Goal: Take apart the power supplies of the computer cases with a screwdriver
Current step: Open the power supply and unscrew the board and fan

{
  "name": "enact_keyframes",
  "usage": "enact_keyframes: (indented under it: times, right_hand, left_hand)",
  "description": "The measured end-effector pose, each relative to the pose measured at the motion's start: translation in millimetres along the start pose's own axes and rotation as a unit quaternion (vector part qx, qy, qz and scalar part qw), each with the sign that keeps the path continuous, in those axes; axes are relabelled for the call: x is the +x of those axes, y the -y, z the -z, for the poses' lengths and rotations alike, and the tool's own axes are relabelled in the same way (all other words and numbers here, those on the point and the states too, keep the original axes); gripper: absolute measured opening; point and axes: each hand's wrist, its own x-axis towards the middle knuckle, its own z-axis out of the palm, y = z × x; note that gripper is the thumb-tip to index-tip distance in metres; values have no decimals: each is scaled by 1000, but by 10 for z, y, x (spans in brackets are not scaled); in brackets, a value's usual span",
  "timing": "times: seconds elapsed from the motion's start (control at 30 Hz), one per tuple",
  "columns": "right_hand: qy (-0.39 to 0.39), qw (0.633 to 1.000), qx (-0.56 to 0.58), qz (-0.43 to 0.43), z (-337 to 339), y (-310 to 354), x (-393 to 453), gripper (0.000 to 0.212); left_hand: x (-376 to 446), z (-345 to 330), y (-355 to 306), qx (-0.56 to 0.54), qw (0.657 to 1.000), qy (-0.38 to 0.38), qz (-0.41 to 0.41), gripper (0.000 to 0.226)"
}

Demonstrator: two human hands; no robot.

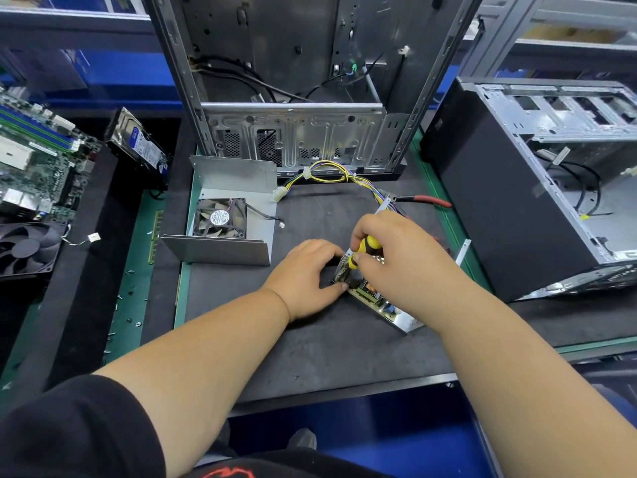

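- Step: unscrewing the circuit board [370, 291] from the power supply tray [401, 320], mid-mat, just in front of the person.
- Right hand [396, 260] fingers curled round the yellow-black screwdriver [366, 248], tip down on the board; tip itself hidden.
- Left hand [306, 277] steadies the board's left edge with its fingertips.
- Cover with fan [220, 218] already off, lying to the left.
- Next, likely: finish the screw, lift the board out.

A yellow-and-black screwdriver [362, 253], yellow and purple wires [348, 175], red-handled pliers [427, 200], a silver cover [231, 215] with a black fan [219, 218], and a dark grey, perhaps black, mat [327, 346] on the green-edged surface [138, 270].
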Motion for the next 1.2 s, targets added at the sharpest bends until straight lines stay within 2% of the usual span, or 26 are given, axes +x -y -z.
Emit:
enact_keyframes:
  times: [0.07, 0.17, 0.2, 0.3, 0.4, 0.5, 0.53, 0.63, 0.77, 1.03, 1.07, 1.17, 1.2]
  right_hand:
    - [-7, 999, -37, 7, -14, 15, 1, 4]
    - [-31, 996, -84, 8, -32, 22, 23, 29]
    - [-37, 996, -77, 4, -32, 13, 33, 31]
    - [-44, 998, -37, -14, -31, -22, 35, 18]
    - [-36, 999, -9, -24, -3, -39, 35, 13]
    - [-34, 999, -26, -18, -12, -17, 16, 7]
    - [-40, 998, -48, -15, -18, -7, 11, 7]
    - [-48, 995, -83, -17, -30, 16, 16, 29]
    - [-37, 999, -37, -11, -52, 14, 30, 16]
    - [-30, 999, -23, 17, -9, -7, 27, 7]
    - [-34, 998, -43, 20, -8, -1, 26, 8]
    - [-48, 994, -100, 6, -12, 24, 42, 32]
    - [-53, 994, -100, -2, -17, 26, 53, 33]
  left_hand:
    - [0, -2, 4, 2, 1000, 3, 3, 37]
    - [-2, -3, 14, 8, 1000, 5, 6, 44]
    - [1, 0, 15, 10, 1000, 6, 6, 45]
    - [13, 10, 2, 9, 1000, 8, 4, 42]
    - [12, 14, 2, 2, 1000, 7, 2, 38]
    - [-6, -2, 10, -1, 1000, 5, 3, 37]
    - [-7, -8, 10, 0, 1000, 4, 3, 38]
    - [-6, -4, 9, -1, 1000, 1, 2, 45]
    - [-5, 14, 10, 1, 1000, 2, 0, 40]
    - [-2, 16, 4, -7, 1000, 8, 6, 39]
    - [-4, 13, 5, -6, 1000, 7, 6, 40]
    - [-8, 8, 8, 1, 1000, 7, 6, 45]
    - [-7, 8, 8, 2, 1000, 7, 6, 45]
